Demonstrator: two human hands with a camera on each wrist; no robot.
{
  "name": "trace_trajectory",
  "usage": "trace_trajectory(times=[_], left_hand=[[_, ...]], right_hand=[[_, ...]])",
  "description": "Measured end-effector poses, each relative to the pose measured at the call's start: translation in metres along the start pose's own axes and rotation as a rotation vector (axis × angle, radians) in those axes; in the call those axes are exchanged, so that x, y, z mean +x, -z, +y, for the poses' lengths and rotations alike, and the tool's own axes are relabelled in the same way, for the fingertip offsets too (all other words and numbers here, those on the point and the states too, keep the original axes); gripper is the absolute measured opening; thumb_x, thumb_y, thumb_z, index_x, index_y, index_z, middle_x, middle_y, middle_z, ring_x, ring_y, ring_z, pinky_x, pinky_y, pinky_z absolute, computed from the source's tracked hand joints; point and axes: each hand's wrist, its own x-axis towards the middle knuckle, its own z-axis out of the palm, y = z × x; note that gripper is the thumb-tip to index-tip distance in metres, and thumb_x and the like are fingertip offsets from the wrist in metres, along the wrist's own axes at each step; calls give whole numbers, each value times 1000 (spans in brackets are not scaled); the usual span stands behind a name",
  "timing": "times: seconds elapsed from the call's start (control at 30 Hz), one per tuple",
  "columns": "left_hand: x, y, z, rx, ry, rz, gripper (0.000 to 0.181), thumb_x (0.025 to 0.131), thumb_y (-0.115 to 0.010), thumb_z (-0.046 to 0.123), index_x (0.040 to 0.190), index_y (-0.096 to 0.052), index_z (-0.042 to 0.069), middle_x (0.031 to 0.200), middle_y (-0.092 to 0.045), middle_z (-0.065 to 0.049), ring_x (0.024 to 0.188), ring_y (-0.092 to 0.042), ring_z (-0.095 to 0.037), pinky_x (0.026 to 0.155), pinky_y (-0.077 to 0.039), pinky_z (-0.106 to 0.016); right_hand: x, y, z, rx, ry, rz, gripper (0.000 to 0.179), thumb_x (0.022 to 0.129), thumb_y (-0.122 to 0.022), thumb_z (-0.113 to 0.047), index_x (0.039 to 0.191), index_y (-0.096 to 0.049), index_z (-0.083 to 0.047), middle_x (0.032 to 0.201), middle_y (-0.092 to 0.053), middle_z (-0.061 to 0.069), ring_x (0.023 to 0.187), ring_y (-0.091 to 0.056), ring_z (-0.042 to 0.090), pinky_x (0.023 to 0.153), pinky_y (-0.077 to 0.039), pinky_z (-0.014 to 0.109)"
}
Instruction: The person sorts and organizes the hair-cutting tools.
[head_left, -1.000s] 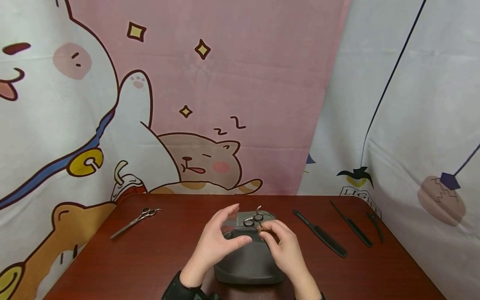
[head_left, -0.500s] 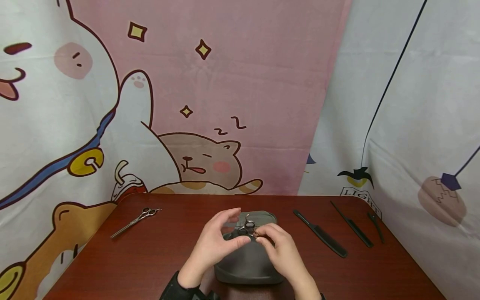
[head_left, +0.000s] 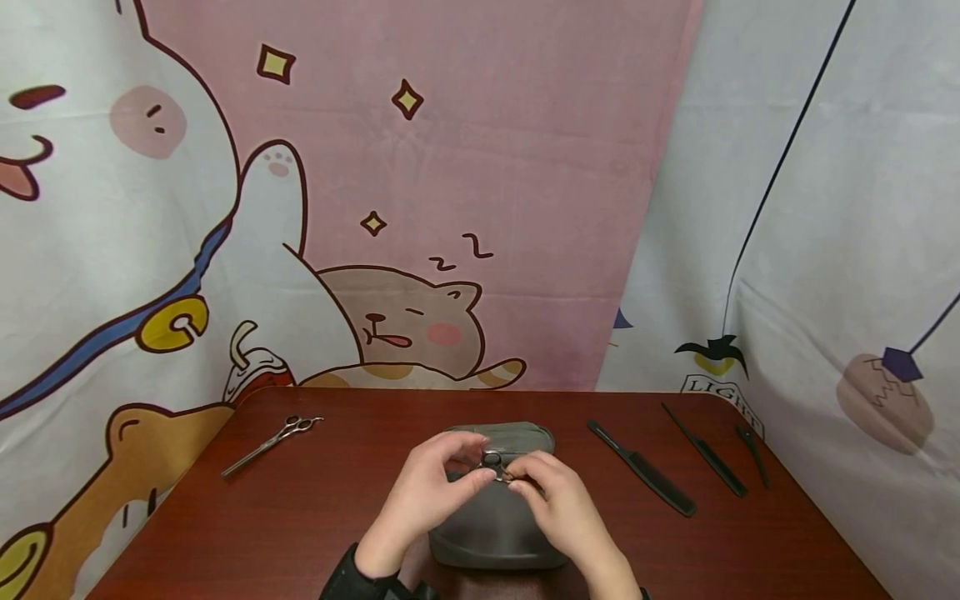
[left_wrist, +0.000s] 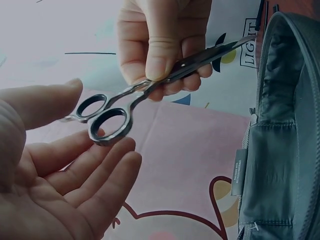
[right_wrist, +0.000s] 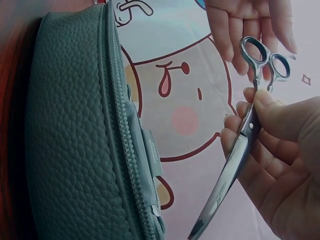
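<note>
My right hand (head_left: 558,504) pinches a pair of steel hair scissors (right_wrist: 231,170) near the pivot, thumb on top and fingers curled beneath. Their blades are together, and the finger rings (left_wrist: 111,125) point to my left hand (head_left: 427,483). That left hand has thumb and fingers spread apart around the rings, with fingertips right at the lower ring in the left wrist view. Both hands are above a dark grey zip case (head_left: 495,529), whose lid is unzipped and raised. Its grey lining (left_wrist: 272,172) shows a stitched pocket and a small label.
Another pair of scissors (head_left: 276,437) lies at the table's left. To the right lie a wide black comb (head_left: 652,479), a thin-tailed comb (head_left: 712,458) and a small dark slim item (head_left: 752,454). A cartoon-printed cloth (head_left: 525,183) hangs behind the brown table (head_left: 337,500).
My right hand has brought the scissors left and lower, so their rings now sit between my left thumb and fingers. My left fingers have come down slightly.
</note>
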Motion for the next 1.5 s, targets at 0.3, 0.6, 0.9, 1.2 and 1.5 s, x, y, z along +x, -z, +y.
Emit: trace_trajectory(times=[0.3, 0.6, 0.9, 1.2, 1.5], left_hand=[[0, 1, 0, 59, 31, 7, 11, 92, -71, 12, 102, -72, 13, 94, -68, 4, 75, -63, -6, 67, -53, -27], [1, 4, -3, 35, 64, -28, 7, 91, -71, 10, 99, -72, 12, 86, -68, 4, 72, -67, -9, 62, -52, -27], [1, 3, -6, 17, 53, -7, 8, 90, -72, 7, 96, -71, 12, 83, -68, 5, 71, -68, -9, 64, -54, -26], [1, 5, -9, 47, 39, 63, 9, 88, -74, 5, 91, -71, 13, 78, -68, 6, 68, -67, -7, 63, -54, -26], [2, 14, -15, 86, 61, 151, 12, 86, -76, 6, 90, -71, 16, 75, -67, 9, 66, -66, -9, 59, -52, -26]], right_hand=[[0, -2, 1, -25, -11, -39, 21, 82, -76, -4, 94, -68, -20, 94, -62, -13, 80, -56, 3, 68, -50, 26], [0, -2, 1, -15, -55, -93, 15, 85, -74, -9, 93, -69, -22, 95, -62, -14, 81, -57, 4, 69, -50, 27], [0, -1, 0, 12, -98, -111, 19, 85, -75, -7, 97, -71, -21, 98, -64, -13, 84, -59, 6, 70, -51, 27], [-1, 5, 3, -3, -134, -148, 46, 82, -81, -24, 126, -66, -17, 122, -64, -7, 113, -61, 16, 89, -52, 40], [-4, 14, 10, 10, -159, -121, 69, 80, -84, -27, 142, -55, -19, 141, -55, 2, 129, -51, 25, 97, -46, 51]])
